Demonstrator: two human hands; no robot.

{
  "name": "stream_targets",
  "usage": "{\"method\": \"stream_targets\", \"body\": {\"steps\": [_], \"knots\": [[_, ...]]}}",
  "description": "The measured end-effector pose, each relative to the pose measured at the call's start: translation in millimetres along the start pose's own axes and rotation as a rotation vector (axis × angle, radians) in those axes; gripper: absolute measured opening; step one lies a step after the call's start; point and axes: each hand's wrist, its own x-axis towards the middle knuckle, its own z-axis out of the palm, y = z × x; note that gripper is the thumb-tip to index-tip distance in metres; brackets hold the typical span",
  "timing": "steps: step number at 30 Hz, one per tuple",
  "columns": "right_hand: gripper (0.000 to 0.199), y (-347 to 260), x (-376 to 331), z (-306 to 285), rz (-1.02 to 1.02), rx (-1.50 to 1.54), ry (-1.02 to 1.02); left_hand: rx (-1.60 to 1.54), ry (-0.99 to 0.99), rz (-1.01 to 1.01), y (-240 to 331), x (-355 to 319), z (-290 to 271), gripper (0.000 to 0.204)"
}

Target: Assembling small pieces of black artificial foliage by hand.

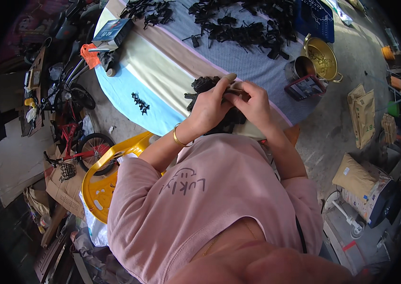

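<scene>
My left hand point(211, 108) and my right hand point(254, 103) meet over the near edge of the cloth-covered table point(162, 61). Both are closed, fingertips pinched together and nearly touching. Whatever lies between them is too small or hidden to make out. A tan cover seems to cap a fingertip of the left hand. Just beyond and beside that hand lies a clump of black pieces point(204, 84). More black pieces point(232, 122) show under my wrists, partly covered by the hands. A few small black parts point(140, 103) lie apart on the light blue stripe to the left.
Heaps of black plastic parts point(238, 28) spread over the far side. A blue box point(113, 32) and an orange cloth point(89, 56) sit far left. At the right are a phone point(305, 87), a metal cup point(303, 66), a gold colander point(330, 48) and a blue basket point(322, 21).
</scene>
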Motion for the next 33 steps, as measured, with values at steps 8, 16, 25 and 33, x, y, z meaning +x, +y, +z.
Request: {"method": "stream_targets", "body": {"steps": [8,16,25,33], "knots": [[0.012,1,-2,-32,-0.016,0.37,-0.132,-0.809,-0.384,-0.17,-14,4,-35,0.056],[0.016,-7,3,-29,-0.139,0.452,-0.342,-1.29,-0.527,-0.335,-22,2,-13,0.027],[0.013,-23,-6,-17,0.173,0.531,-0.056,-0.861,-0.124,-0.219,-17,3,-15,0.021],[0.012,-30,-8,-16,0.07,0.093,-0.119,-0.784,0.043,-0.077,-7,-3,-9,0.027]]}}
